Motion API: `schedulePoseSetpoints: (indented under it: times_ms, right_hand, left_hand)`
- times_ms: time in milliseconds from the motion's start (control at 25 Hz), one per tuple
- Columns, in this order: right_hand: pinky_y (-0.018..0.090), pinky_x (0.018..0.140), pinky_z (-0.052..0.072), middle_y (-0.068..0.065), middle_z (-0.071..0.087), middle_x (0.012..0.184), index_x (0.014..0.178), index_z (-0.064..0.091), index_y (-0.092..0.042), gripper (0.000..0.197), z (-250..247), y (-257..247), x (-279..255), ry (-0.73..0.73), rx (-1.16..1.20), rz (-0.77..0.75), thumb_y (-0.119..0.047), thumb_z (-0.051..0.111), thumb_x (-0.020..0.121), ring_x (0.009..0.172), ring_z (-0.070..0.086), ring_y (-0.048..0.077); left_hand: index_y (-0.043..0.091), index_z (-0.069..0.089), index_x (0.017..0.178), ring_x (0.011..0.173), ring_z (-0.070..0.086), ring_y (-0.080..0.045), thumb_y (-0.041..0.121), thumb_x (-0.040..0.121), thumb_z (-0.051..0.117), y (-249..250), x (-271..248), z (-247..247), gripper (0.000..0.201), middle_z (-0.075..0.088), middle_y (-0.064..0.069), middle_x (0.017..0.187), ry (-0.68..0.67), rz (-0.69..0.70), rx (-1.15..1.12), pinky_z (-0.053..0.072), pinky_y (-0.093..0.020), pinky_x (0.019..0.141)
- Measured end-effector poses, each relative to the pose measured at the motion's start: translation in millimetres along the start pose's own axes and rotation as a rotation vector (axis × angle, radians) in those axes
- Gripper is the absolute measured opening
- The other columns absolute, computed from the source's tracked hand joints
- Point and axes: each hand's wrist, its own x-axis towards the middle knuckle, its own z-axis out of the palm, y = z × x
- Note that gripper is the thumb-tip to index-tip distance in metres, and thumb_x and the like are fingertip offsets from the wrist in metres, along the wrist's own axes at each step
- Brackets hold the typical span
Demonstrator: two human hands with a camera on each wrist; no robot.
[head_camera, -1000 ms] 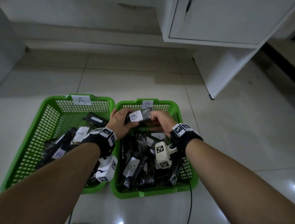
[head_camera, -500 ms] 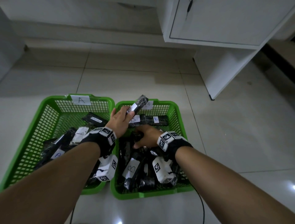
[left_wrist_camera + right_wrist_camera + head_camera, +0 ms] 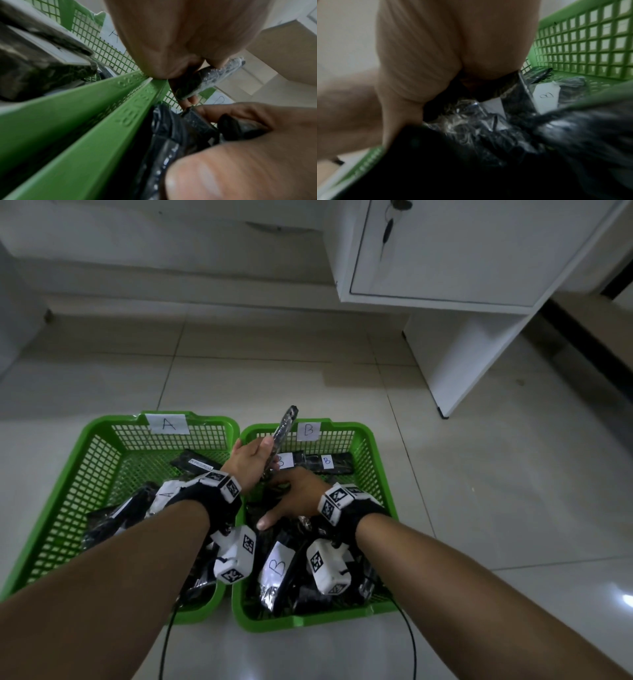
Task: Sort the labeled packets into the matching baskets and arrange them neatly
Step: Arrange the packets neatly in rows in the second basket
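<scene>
Two green baskets side by side on the floor: basket A left of the left grip, basket B beneath both grips. Left hand curled round the lower end of a black packet, long axis near upright, tilted away and slightly rightward, free end rising above the far rim of basket B. Label face turned edge-on, letter not readable from the head view. Right hand low in basket B, just beside and below the left grip, fingers curled into the packet heap; from the left wrist view, apparently pinching a dark packet, though too blurred to be sure. Two B-labelled packets lying flat along the far wall, just beyond the held packet. Probably next: laying the held packet flat, long axis parallel to that far row. Left hand nearer that spot. Risk: snagging on the heap below.
</scene>
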Motion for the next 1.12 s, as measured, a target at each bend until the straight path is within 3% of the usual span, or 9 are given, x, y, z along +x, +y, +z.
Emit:
schedulePoseSetpoints:
  times_ms: [120, 240, 360, 480, 560, 680, 800, 960, 1120]
  right_hand:
    - [0.029, 0.075, 0.055, -0.012, 0.072, 0.093, 0.098, 0.075, -0.024, 0.05, -20.0, 0.6, -4.3, 0.014, 0.089, 0.014, -0.038, 0.096, 0.055, 0.088, 0.068, 0.012]
    - [0.025, 0.065, 0.048, -0.011, 0.074, 0.092, 0.096, 0.075, -0.024, 0.052, -52.2, 20.0, -15.4, 0.037, 0.113, 0.136, -0.041, 0.096, 0.052, 0.086, 0.069, 0.013]
    - [0.023, 0.065, 0.049, -0.008, 0.074, 0.097, 0.1, 0.076, -0.022, 0.061, -76.1, 40.0, -25.0, 0.008, -0.076, 0.268, -0.048, 0.096, 0.048, 0.09, 0.068, 0.015]
    - [0.027, 0.076, 0.056, -0.005, 0.075, 0.1, 0.103, 0.077, -0.021, 0.051, -81.6, 44.9, -24.2, -0.028, -0.159, 0.329, -0.041, 0.093, 0.059, 0.092, 0.07, 0.017]
    - [0.032, 0.082, 0.058, -0.003, 0.074, 0.102, 0.104, 0.077, -0.017, 0.055, -78.1, 45.8, -17.8, -0.028, -0.236, 0.352, -0.045, 0.091, 0.058, 0.09, 0.07, 0.019]
    - [0.03, 0.073, 0.057, 0.0, 0.075, 0.094, 0.095, 0.077, -0.014, 0.061, -69.6, 49.3, -11.8, -0.023, -0.303, 0.35, -0.054, 0.092, 0.051, 0.081, 0.07, 0.019]
    - [0.03, 0.07, 0.058, 0.004, 0.074, 0.093, 0.095, 0.077, -0.01, 0.059, -64.9, 50.0, -10.6, -0.01, -0.377, 0.311, -0.053, 0.091, 0.058, 0.082, 0.069, 0.021]
    - [0.026, 0.056, 0.045, 0.005, 0.067, 0.093, 0.098, 0.067, -0.011, 0.054, -62.6, 49.3, -12.6, -0.029, -0.419, 0.283, -0.049, 0.089, 0.066, 0.078, 0.064, 0.021]
    - [0.034, 0.083, 0.056, 0.003, 0.065, 0.112, 0.12, 0.063, -0.015, 0.066, -63.7, 52.7, -16.0, -0.057, -0.359, 0.271, -0.049, 0.086, 0.068, 0.096, 0.064, 0.023]
  left_hand:
    - [0.01, 0.065, 0.113, 0.107, 0.056, -0.017, 0.04, 0.107, 0.02, 0.7, 3.8, -1.7, 0.055, 0.067, 0.008, 0.087, -0.005, -0.016, -0.025, 0.011, -0.038, 0.121]
    - [0.021, 0.052, 0.132, 0.111, 0.06, -0.02, 0.046, 0.105, 0.027, -2.4, 2.3, -1.8, 0.044, 0.066, 0.012, 0.084, -0.012, 0.056, -0.008, 0.02, -0.051, 0.119]
    - [0.032, 0.046, 0.135, 0.124, 0.057, -0.019, 0.047, 0.102, 0.038, -1.1, -5.7, -4.6, 0.037, 0.072, 0.001, 0.111, -0.15, 0.115, 0.218, -0.004, -0.049, 0.122]
    - [0.037, 0.051, 0.128, 0.124, 0.056, -0.015, 0.049, 0.093, 0.057, 4.0, -10.2, -6.6, 0.037, 0.069, 0.009, 0.118, -0.28, 0.159, 0.502, -0.016, -0.052, 0.118]
    - [0.038, 0.056, 0.122, 0.121, 0.058, -0.015, 0.053, 0.088, 0.06, 5.6, -11.0, -5.3, 0.038, 0.069, 0.014, 0.112, -0.352, 0.18, 0.7, -0.016, -0.058, 0.116]
    - [0.042, 0.056, 0.126, 0.124, 0.056, -0.015, 0.061, 0.088, 0.052, 11.3, -12.4, 0.2, 0.042, 0.065, 0.012, 0.118, -0.389, 0.158, 0.899, -0.013, -0.064, 0.114]
    - [0.042, 0.053, 0.131, 0.127, 0.052, -0.018, 0.06, 0.084, 0.056, 17.2, -10.8, 7.3, 0.051, 0.057, 0.008, 0.127, -0.395, 0.13, 1.025, -0.013, -0.069, 0.111]
    - [0.034, 0.058, 0.127, 0.119, 0.057, -0.023, 0.052, 0.082, 0.063, 29.6, -5.1, 18.7, 0.049, 0.06, 0.006, 0.117, -0.433, 0.053, 1.09, -0.008, -0.076, 0.107]
    - [0.03, 0.054, 0.128, 0.117, 0.059, -0.025, 0.045, 0.083, 0.068, 34.1, -4.5, 27.4, 0.05, 0.06, 0.004, 0.114, -0.371, 0.015, 1.127, -0.005, -0.078, 0.106]
